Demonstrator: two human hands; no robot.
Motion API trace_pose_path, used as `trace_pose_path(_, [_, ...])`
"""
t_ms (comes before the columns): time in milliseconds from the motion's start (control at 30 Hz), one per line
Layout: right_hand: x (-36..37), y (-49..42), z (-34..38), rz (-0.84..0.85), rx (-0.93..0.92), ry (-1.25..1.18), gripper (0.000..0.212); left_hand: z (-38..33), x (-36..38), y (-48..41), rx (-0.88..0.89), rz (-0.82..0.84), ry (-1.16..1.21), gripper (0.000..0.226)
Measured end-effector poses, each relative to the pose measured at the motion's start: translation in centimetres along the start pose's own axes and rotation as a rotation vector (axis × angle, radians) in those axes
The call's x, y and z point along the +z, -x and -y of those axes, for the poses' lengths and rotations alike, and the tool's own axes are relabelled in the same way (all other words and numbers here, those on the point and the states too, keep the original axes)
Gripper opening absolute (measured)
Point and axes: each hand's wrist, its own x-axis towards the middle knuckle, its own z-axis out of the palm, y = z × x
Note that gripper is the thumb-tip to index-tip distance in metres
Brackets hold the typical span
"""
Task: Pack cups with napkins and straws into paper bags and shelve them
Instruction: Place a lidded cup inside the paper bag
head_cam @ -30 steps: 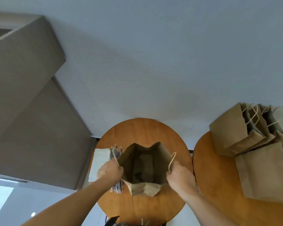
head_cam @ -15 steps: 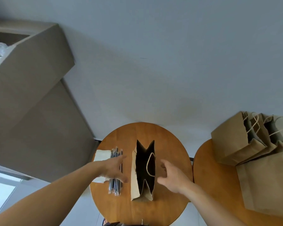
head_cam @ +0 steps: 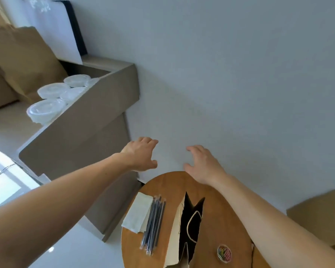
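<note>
Left hand and right hand are empty, fingers loose — grab one cup off the shelf by its sides, softly

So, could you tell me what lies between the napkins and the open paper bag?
A bundle of straws lies between the napkins and the paper bag, as the head view shows.
</note>
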Motion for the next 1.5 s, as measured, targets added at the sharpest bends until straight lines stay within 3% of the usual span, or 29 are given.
trace_pose_path(333, [-4.8,-7.4,11.8,-0.071,-0.227,0.114,0.062,9.5,-10.2,4.1,-0.113,-0.223,-0.058,0.07])
trace_pose_path(567, [-5.7,-12.9,22.3,-0.129,-0.349,0.106,0.061,20.6,-15.5,6.9,-0.249,-0.329,-0.005,0.073])
trace_pose_path(900, [0.6,-19.1,36.4,0.113,-0.503,0.137,0.08,35.2,-12.6,10.3,-0.449,-0.211,0.06,0.079])
trace_pose_path(1133, [3.0,-20.8,40.1,0.286,-0.488,0.32,0.108,39.2,-10.4,10.9,-0.434,-0.164,0.089,0.076])
trace_pose_path(1267, [3.4,-21.1,40.5,0.223,-0.509,0.367,0.104,39.7,-10.7,10.6,-0.407,-0.189,0.085,0.076])
trace_pose_path(1500, [-0.9,-20.0,38.8,0.053,-0.486,0.023,0.093,37.7,-13.5,8.6,-0.343,-0.284,0.097,0.076])
